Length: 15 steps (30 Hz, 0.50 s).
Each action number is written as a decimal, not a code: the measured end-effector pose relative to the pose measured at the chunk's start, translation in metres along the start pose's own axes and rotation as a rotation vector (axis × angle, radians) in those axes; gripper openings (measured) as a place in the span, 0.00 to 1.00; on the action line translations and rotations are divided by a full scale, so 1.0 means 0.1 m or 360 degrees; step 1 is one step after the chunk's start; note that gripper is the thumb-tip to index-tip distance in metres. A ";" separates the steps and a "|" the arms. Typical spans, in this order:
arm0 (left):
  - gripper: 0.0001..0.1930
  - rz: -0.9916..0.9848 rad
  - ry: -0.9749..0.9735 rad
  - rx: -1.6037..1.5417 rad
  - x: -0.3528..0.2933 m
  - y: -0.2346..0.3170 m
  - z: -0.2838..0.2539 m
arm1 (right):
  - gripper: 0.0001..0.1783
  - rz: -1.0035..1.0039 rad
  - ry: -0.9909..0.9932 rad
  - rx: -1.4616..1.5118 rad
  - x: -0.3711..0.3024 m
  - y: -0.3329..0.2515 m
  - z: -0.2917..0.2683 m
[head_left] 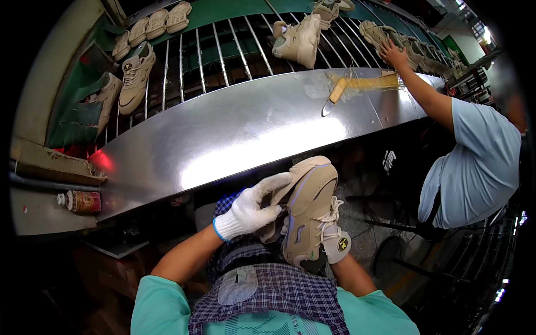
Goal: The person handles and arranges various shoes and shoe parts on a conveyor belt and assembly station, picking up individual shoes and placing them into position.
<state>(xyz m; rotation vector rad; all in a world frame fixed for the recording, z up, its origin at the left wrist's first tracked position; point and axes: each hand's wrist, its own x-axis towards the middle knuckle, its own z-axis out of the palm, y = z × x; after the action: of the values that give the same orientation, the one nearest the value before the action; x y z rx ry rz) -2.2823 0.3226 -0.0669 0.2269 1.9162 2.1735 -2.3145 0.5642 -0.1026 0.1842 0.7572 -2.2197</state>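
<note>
Tan shoe (307, 209) just off front edge of metal worktop (167, 151), toe (325, 177) toward it. Left hand (251, 207) nearer toe, shoe to its right; finger touching sole (298, 170), thumb apart. Right hand behind shoe: fingers hidden, can't tell.

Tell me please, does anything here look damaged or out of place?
Yes: the green sheet at far left has ragged, torn edges, and the yellowish tape on the metal ledge looks wrinkled and patchy. The held beige shoe shows no obvious damage.
</note>
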 end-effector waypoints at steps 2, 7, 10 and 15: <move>0.39 0.0024 -0.0025 -0.0021 0.01 -0.05 0.05 | 0.33 -0.0005 0.0017 0.0005 -0.05 0.04 0.00; 0.39 0.0037 -0.0036 0.0098 0.00 -0.05 0.12 | 0.34 -0.0010 0.0051 0.0030 -0.16 0.08 -0.01; 0.39 0.0069 -0.0003 0.0231 -0.01 -0.01 0.11 | 0.34 -0.0009 0.0062 0.0022 -0.17 0.08 0.00; 0.37 0.0215 0.0137 0.0349 -0.04 0.01 0.20 | 0.34 -0.0018 0.0084 0.0032 -0.22 0.13 0.00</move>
<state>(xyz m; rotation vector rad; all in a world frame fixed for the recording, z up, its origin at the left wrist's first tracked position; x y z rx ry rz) -2.2729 0.3407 -0.0630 0.3139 2.2499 2.0834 -2.2905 0.5714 -0.1010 0.2498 0.7663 -2.2412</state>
